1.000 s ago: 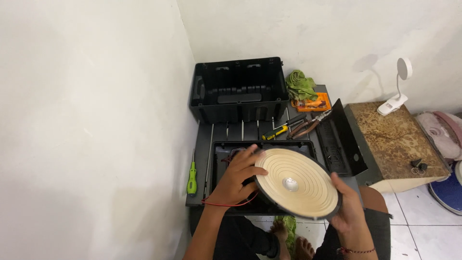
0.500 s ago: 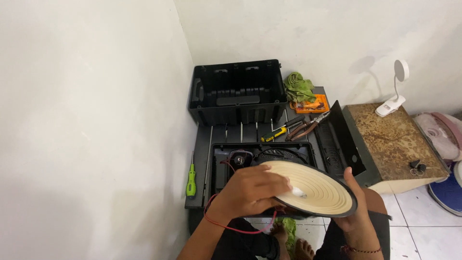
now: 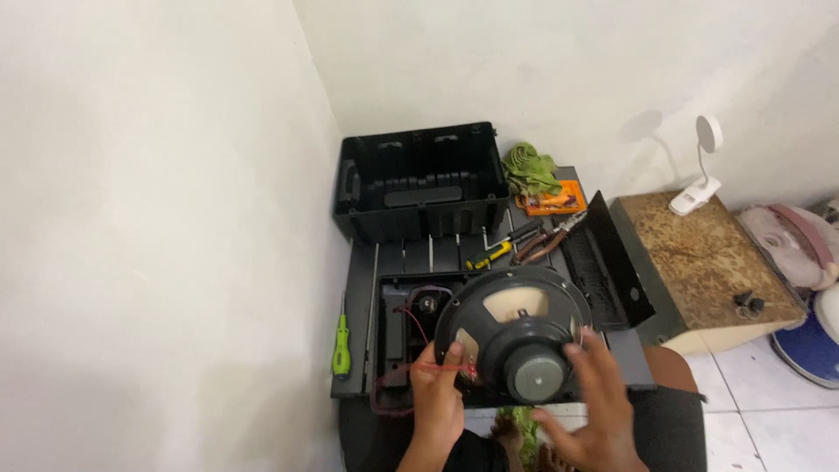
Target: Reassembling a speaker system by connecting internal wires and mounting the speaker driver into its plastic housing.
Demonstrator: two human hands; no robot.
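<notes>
In the head view, the left hand (image 3: 437,398) grips the rim of a round black loudspeaker with a metal frame (image 3: 514,332), its magnet side facing the camera. The right hand (image 3: 594,398) rests with open, spread fingers on its right edge. The loudspeaker is held above an open black plastic case (image 3: 398,336). A red wire (image 3: 411,371) hangs below. A green screwdriver (image 3: 341,345) lies at the left.

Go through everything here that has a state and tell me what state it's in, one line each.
Round black loudspeaker driver: held upright, back and magnet facing the camera.
Left hand: gripping the driver's left rim.
Right hand: fingers spread on the driver's right side.
Black plastic speaker cabinet: opened, lying flat, wiring exposed.
Red wires: loose, trailing from the cabinet.
White clip lamp: apparently off.
</notes>
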